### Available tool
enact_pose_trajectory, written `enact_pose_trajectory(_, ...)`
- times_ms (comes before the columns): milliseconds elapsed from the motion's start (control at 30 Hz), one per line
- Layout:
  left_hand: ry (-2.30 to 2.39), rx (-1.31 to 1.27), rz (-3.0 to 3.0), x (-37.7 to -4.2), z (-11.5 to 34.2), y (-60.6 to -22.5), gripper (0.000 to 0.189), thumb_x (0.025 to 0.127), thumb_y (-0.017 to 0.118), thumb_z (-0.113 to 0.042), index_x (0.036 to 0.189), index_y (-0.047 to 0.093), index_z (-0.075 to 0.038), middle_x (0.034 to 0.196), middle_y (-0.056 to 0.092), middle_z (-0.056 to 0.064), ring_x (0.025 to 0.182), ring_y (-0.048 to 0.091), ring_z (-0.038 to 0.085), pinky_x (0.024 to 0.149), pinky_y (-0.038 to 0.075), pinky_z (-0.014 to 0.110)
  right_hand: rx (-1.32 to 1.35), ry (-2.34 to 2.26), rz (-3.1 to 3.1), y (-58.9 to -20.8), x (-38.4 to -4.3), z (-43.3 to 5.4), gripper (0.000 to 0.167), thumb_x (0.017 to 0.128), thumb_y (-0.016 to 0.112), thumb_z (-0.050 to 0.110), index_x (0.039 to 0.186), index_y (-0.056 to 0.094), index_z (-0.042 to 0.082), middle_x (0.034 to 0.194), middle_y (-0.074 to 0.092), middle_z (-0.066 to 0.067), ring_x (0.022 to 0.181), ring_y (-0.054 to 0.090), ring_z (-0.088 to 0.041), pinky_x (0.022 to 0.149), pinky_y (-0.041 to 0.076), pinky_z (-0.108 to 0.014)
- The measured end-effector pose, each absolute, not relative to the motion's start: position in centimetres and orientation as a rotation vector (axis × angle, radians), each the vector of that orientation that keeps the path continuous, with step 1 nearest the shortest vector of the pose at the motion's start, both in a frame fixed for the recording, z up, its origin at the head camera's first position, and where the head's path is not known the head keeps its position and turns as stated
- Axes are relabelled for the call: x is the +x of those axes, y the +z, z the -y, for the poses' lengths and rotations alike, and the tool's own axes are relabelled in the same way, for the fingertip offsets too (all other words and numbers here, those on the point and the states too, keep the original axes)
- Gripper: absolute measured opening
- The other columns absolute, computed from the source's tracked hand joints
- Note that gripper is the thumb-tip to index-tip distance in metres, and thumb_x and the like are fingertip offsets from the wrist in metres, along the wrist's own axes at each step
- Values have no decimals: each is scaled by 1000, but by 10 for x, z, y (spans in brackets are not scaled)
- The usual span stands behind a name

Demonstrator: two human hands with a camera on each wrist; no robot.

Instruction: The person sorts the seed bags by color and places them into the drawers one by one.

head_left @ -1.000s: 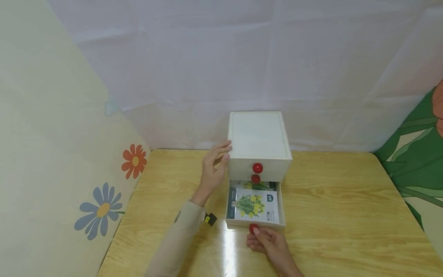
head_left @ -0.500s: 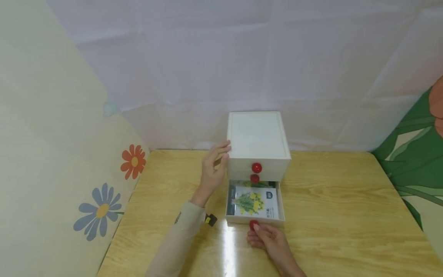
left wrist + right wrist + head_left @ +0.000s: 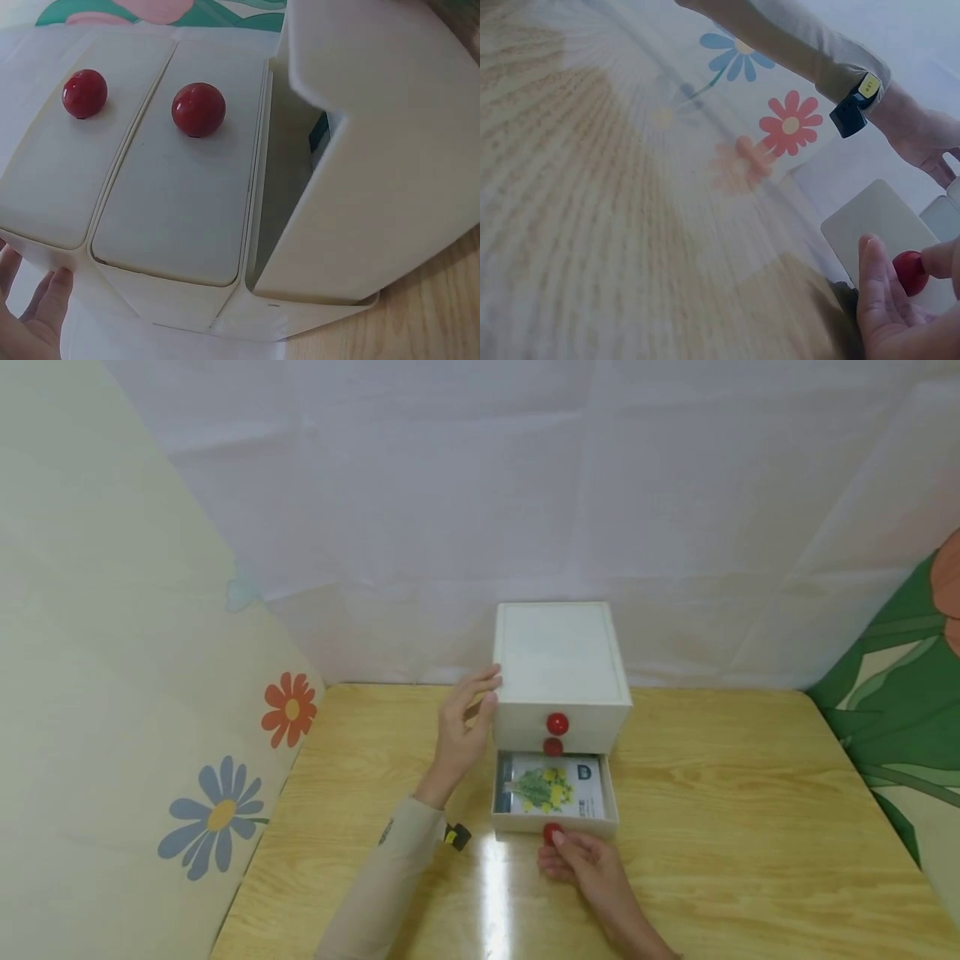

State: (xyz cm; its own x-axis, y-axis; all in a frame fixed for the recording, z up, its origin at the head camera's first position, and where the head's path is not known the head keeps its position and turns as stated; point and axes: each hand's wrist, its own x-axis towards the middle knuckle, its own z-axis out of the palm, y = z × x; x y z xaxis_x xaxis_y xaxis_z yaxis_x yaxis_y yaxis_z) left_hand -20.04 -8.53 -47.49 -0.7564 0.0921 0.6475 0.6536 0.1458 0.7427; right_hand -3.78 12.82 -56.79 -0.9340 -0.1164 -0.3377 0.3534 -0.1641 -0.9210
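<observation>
A small white drawer cabinet [image 3: 558, 652] stands on the table, its bottom drawer [image 3: 517, 823] pulled partly out. Inside that drawer lies a flat packet [image 3: 555, 787] printed with yellow flowers and green leaves. My right hand [image 3: 592, 868] pinches the drawer's red knob [image 3: 910, 271] between thumb and fingers. Against the cabinet's left side rests my left hand [image 3: 463, 735], its fingers touching the wall near the top. The left wrist view shows the two upper drawers pushed in, each with a red knob [image 3: 199, 109]. How much more lies deeper in the bottom drawer is hidden.
The wooden table [image 3: 750, 793] spreads to both sides of the cabinet. Behind it hangs a pale cloth [image 3: 450, 510]. A flower-printed wall covering [image 3: 150, 652] borders the left side. A small black and yellow device [image 3: 456, 836] shows by the left wrist.
The bottom drawer has slid inward, away from me, with my right hand following on its knob. Less of the packets shows now. My left hand has stayed on the cabinet's side.
</observation>
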Motion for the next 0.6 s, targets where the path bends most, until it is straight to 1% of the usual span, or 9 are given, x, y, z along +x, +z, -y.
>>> enact_pose_trajectory(167, -1638, -701, 1974, -193, 82, -463, 23, 103, 58, 8, 124, 67, 12, 145, 61, 30, 133, 61, 49, 96, 64, 50, 284, -2201, -1809, -565, -45, -129, 43, 108, 63, 20, 130, 59, -17, 110, 76, -25, 90, 79, -22, 87, 68, -35)
enact_pose_trajectory(300, -1620, -713, 1959, -185, 79, -452, 22, 102, 57, 9, 121, 66, 15, 142, 62, 34, 130, 62, 51, 94, 65, 46, 281, -2221, -1816, -565, -49, -130, 41, 108, 63, 17, 129, 60, -18, 108, 77, -26, 88, 79, -21, 86, 68, -34)
enact_pose_trajectory(333, -1618, -715, 1959, -185, 79, -451, 22, 102, 56, 9, 121, 66, 15, 141, 62, 34, 129, 63, 50, 94, 65, 45, 278, -2225, -1816, -565, -50, -130, 41, 108, 63, 17, 129, 60, -19, 108, 76, -27, 88, 79, -21, 86, 68, -34)
enact_pose_trajectory(433, -1630, -711, 1963, -187, 79, -455, 23, 102, 57, 9, 121, 66, 15, 142, 61, 33, 130, 62, 50, 95, 65, 47, 276, -2232, -1816, -564, -53, -129, 41, 108, 63, 16, 129, 60, -19, 108, 76, -27, 88, 79, -21, 87, 68, -34)
enact_pose_trajectory(600, -1648, -701, 1968, -196, 82, -469, 24, 102, 58, 9, 124, 68, 11, 146, 62, 29, 132, 62, 48, 97, 64, 51, 278, -2246, -1827, -564, -58, -125, 41, 107, 65, 17, 127, 61, -19, 107, 77, -27, 87, 79, -21, 86, 68, -34)
